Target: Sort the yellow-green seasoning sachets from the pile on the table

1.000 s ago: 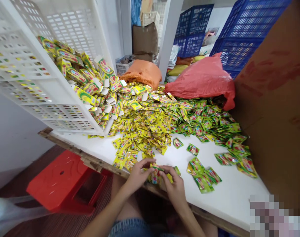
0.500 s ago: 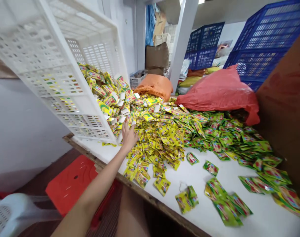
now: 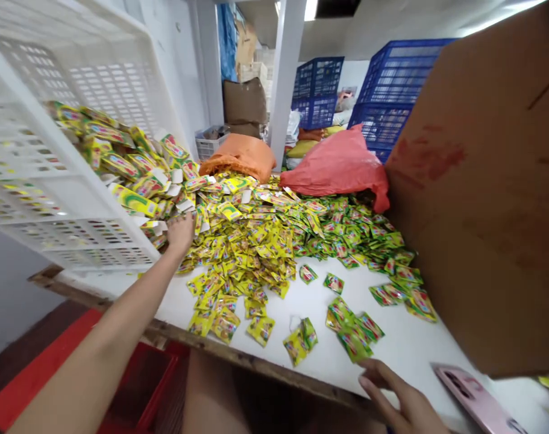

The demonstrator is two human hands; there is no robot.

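Two reaches ran at once: left hand (image 3: 181, 233) was at cartons (image 3: 141, 163), centre-left, grip unclear; right hand (image 3: 410, 402) had entered lower right by green sachets (image 3: 353, 342), grip spread.

The print is too small to read on the yellow boxes (image 3: 134, 166) in the white crate (image 3: 120, 90), and on the yellow sachets (image 3: 244, 244) and green sachets (image 3: 355, 226) to its right.

Left arm (image 3: 120, 328) outstretched, left hand (image 3: 181, 234) forward; right hand (image 3: 403, 399) low, thumb (image 3: 380, 398) and forefinger (image 3: 385, 371) parted.
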